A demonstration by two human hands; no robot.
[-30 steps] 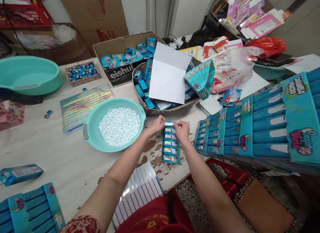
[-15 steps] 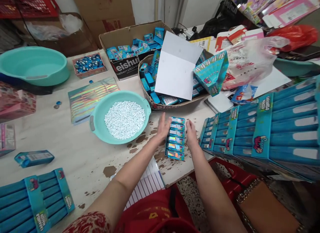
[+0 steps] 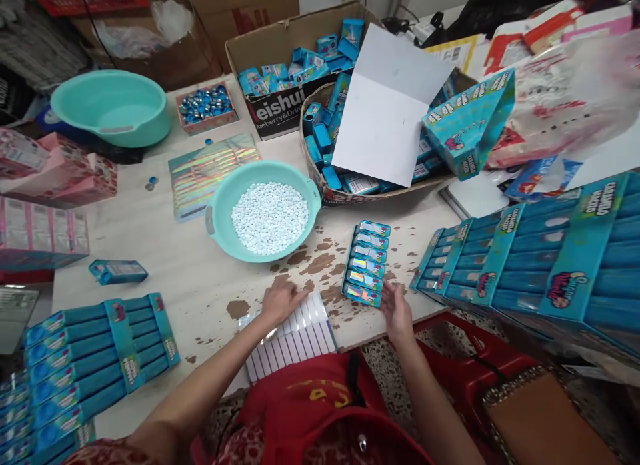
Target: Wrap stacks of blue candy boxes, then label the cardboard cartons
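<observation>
A row of small blue candy boxes [image 3: 367,262] stands side by side on the worn tabletop, shiny strips on several of their upper faces. My right hand [image 3: 399,312] is at the row's near right corner with its fingers loosely apart; whether it touches the boxes I cannot tell. Over the upper edge of a white sheet of strips [image 3: 295,342] lies my left hand [image 3: 281,301], fingers spread and holding nothing visible. Just beyond that hand sits a turquoise basin [image 3: 225,235] with many small pale candies [image 3: 270,218] in it.
Stacked blue display packs [image 3: 530,252] stand at the right, others [image 3: 100,345] at the lower left. Behind are cartons of small blue boxes [image 3: 310,65] under a folded white sheet [image 3: 387,118]. An iridescent sheet [image 3: 210,172] and a second turquoise basin [image 3: 110,102] lie left.
My left hand has left the row of blue boxes and moved down and left to the strip sheet. My right hand has dropped toward the row's near end. The view has shifted.
</observation>
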